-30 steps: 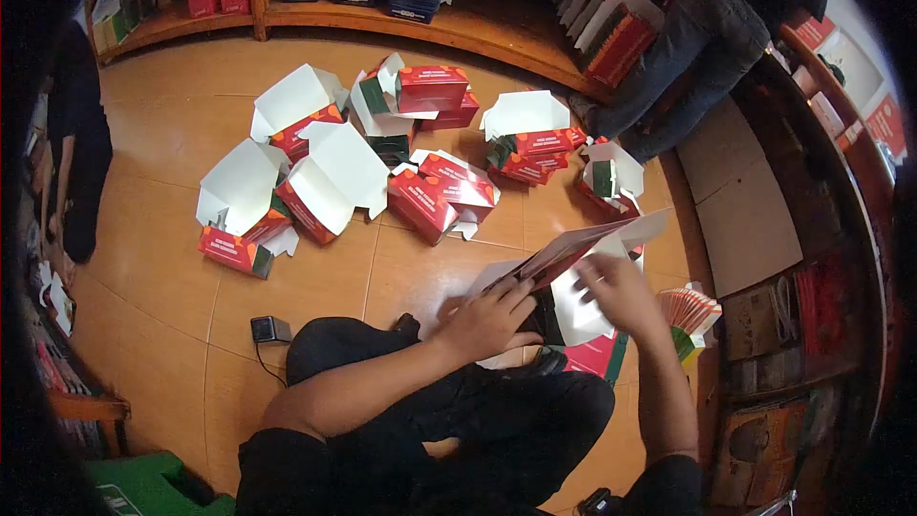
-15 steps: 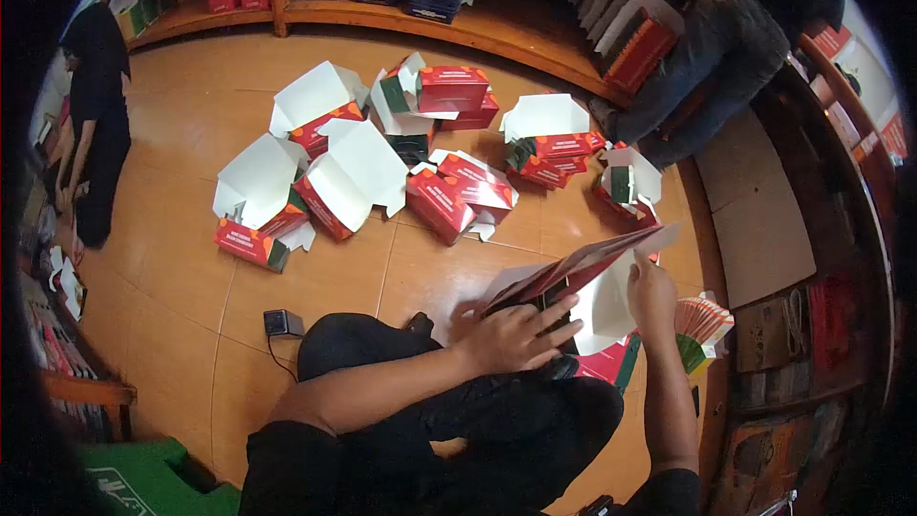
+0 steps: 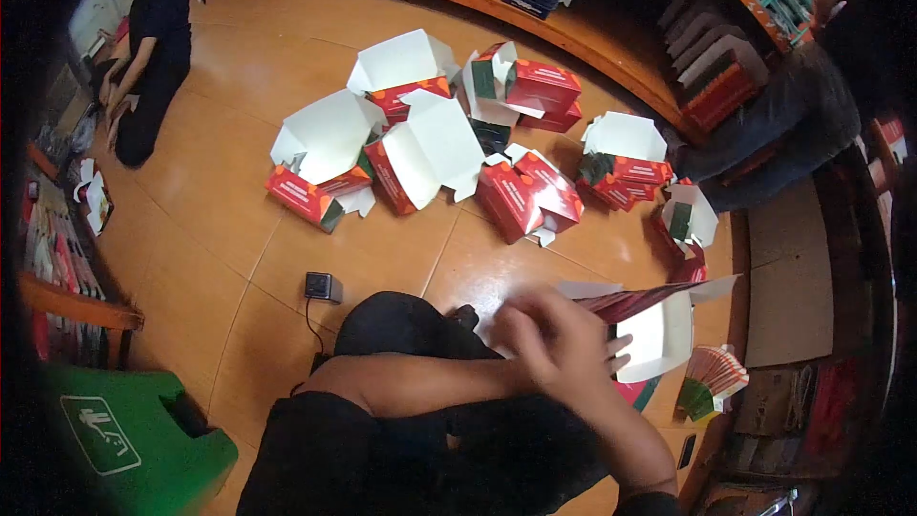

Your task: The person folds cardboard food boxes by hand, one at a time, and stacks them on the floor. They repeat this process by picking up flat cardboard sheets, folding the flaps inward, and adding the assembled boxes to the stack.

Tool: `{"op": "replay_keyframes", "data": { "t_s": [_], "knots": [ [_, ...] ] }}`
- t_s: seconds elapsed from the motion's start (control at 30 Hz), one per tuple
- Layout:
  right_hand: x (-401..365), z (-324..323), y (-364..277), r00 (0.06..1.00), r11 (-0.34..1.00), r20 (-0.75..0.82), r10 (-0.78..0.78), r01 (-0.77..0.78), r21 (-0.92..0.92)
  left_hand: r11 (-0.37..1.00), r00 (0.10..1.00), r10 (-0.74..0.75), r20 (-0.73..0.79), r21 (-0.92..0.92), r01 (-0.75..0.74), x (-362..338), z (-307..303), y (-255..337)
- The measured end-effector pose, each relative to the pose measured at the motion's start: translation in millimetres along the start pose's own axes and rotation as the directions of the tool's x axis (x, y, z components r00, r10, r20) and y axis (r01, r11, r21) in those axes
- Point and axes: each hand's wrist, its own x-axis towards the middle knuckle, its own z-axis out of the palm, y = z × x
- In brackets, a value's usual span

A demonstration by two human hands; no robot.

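Observation:
A red carton (image 3: 661, 336) with a white inside stands open by my right knee, its printed lid panel raised edge-on. Spread fingertips of my left hand (image 3: 621, 354) show against the white inside, holding the carton at its near left side. The rest of that hand is hidden behind my right hand (image 3: 559, 339), which crosses in front, away from the carton wall and smeared by motion. Directly ahead on the floor lie several similar cartons, among them a wide-open one (image 3: 435, 148) and a pair of red ones (image 3: 528, 193).
A fanned stack of printed card (image 3: 714, 377) lies right of the carton, near a dark phone-like slab (image 3: 686, 451). A small black cube with a cable (image 3: 323, 288) sits left of my knee. A green plastic piece (image 3: 143, 420) stands lower left. One person (image 3: 158, 57) kneels left; another's legs (image 3: 783, 124) are right.
My right hand has left the carton's right edge and swung left across my left hand. The carton sits lower and farther right in view. The head view has shifted, moving the floor cartons rightward.

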Motion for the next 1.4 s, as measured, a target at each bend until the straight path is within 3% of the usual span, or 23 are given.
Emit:
{"op": "replay_keyframes", "data": {
  "t_s": [0.03,0.07,0.1,0.2,0.23,0.3,0.4,0.43,0.47,0.53,0.57,0.63,0.67,0.7,0.8,0.87,0.93,1.0,1.07,1.13,1.17,1.23,1.4],
  "knots": [
    [31.9,19.5,-9.0,0.968,0.982,0.170,0.185,-0.174,-0.073,0.679,0.963,-0.239,0.124,0.730,0.075,8.0,15.8,27.9],
    [58.4,51.1,10.4,0.975,0.986,0.153,0.161,-0.151,-0.076,-0.059,0.872,-0.488,0.031,0.996,-0.068,11.7,24.8,44.0],
    [88.2,83.2,52.3,0.981,0.978,0.097,0.171,-0.157,-0.140,-0.107,0.972,0.009,0.236,0.966,-0.234,-5.0,15.6,9.9],
    [148.8,129.3,132.4,0.904,0.829,-0.120,0.410,-0.424,-0.364,-0.206,0.960,0.055,0.274,0.944,-0.258,-7.1,-2.9,-41.6],
    [155.6,135.3,153.8,0.907,0.834,-0.139,0.398,-0.421,-0.357,-0.070,0.941,0.197,0.275,0.961,-0.266,-6.5,3.3,-32.5],
    [144.5,144.2,200.7,0.790,0.588,-0.401,0.463,-0.612,-0.528,-0.099,0.953,0.157,0.259,0.964,-0.246,-13.2,1.1,-20.5],
    [124.3,155.7,261.4,0.838,0.438,-0.483,0.254,-0.545,-0.716,-0.137,0.967,0.045,0.251,0.960,-0.243,-12.1,9.8,-13.5],
    [134.0,141.4,280.7,0.847,0.477,-0.277,0.453,-0.493,-0.728,-0.120,0.979,-0.039,0.200,0.972,-0.204,-11.4,20.7,12.5],
    [131.4,155.4,297.8,0.831,0.472,-0.431,0.351,-0.554,-0.686,-0.031,0.966,0.103,0.236,0.972,-0.234,-14.3,20.4,6.5],
    [124.6,164.2,314.9,0.851,0.791,-0.391,0.352,-0.493,-0.362,-0.134,0.919,0.011,0.394,0.911,-0.389,-1.2,33.0,52.5],
    [123.4,147.3,271.6,0.856,0.760,-0.324,0.402,-0.509,-0.404,-0.096,0.977,-0.063,0.206,0.973,-0.211,-9.3,26.4,32.1],
    [130.4,148.4,250.6,0.709,0.798,-0.406,0.577,-0.595,0.097,-0.207,0.955,0.047,0.294,0.938,-0.279,-5.8,24.3,27.2],
    [145.9,138.5,230.3,0.546,0.677,-0.418,0.726,-0.675,0.293,-0.212,0.946,0.102,0.307,0.936,-0.280,-7.1,21.2,21.2],
    [151.5,131.7,219.8,0.481,0.605,-0.369,0.795,-0.671,0.428,-0.231,0.957,0.071,0.282,0.938,-0.260,-7.2,24.1,27.3],
    [177.1,132.1,231.6,0.173,0.302,-0.247,0.953,-0.556,0.774,-0.204,0.951,0.113,0.288,0.943,-0.262,-4.2,30.1,34.3],
    [178.4,131.6,237.2,0.173,0.223,-0.167,0.971,-0.388,0.894,-0.219,0.951,0.092,0.294,0.938,-0.269,-4.0,33.9,40.9],
    [153.7,91.3,160.8,0.470,0.148,-0.033,0.882,-0.208,0.967,-0.237,0.950,0.074,0.302,0.931,-0.278,-2.3,35.1,41.6],
    [148.2,82.0,121.6,0.675,0.311,-0.182,0.715,-0.074,0.947,-0.248,0.951,0.072,0.300,0.929,-0.274,-3.1,34.4,39.6],
    [108.5,48.6,46.3,0.762,0.468,-0.450,0.465,0.220,0.856,-0.279,0.954,0.052,0.296,0.921,-0.271,-3.0,36.0,40.8],
    [59.2,7.8,10.8,0.895,0.783,-0.446,-0.011,0.285,0.553,-0.239,0.959,0.061,0.278,0.937,-0.256,-2.1,27.4,39.7],
    [29.3,-13.7,-5.7,0.874,0.866,-0.452,-0.180,0.358,0.348,-0.360,0.885,-0.022,0.466,0.822,-0.441,-0.2,13.1,40.5],
    [-19.7,-49.4,-18.2,0.758,0.828,-0.415,-0.504,0.561,0.019,-0.336,0.870,-0.061,0.489,0.811,-0.479,4.8,9.0,47.1],
    [-127.7,-161.9,-14.2,0.840,0.832,-0.226,-0.493,0.379,-0.405,-0.290,0.849,-0.022,0.527,0.810,-0.510,25.2,31.1,65.7]
  ]
}}
